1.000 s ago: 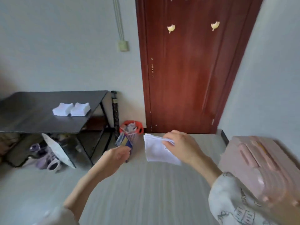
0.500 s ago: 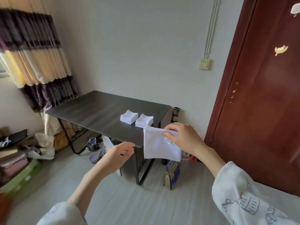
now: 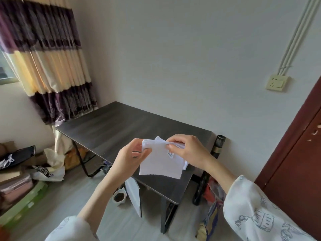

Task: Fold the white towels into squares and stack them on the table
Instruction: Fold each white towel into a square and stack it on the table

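While both hands are raised in front of the person, a white towel [image 3: 161, 161] hangs between them above the near right part of the dark desk [image 3: 111, 129]. The left hand [image 3: 129, 156] pinches the towel's upper left corner, thumb and fingers curled onto the cloth, and the rest of that hand lies to the left of the towel's edge. The right hand [image 3: 188, 150] pinches the upper right corner, its fingertips bent over the top edge, so the cloth falls below and between the two hands as a roughly square sheet. A small printed label [image 3: 170, 155] sits on the towel just under the right hand's fingers. Behind the held towel's upper edge a bit of white cloth [image 3: 159, 138] shows, and another white edge peeks out at its lower right; whether these belong to folded towels lying on the desk cannot be told, since the hands and the held towel cover that spot. A striped curtain [image 3: 45, 54] hangs at the left behind the desk, a wall socket [image 3: 277, 82] sits on the pale wall at the right, and a dark red door [image 3: 295, 171] stands at the right edge. Under the desk a white panel [image 3: 133, 195] leans, with a small cup [image 3: 119, 197] on the floor beside it.
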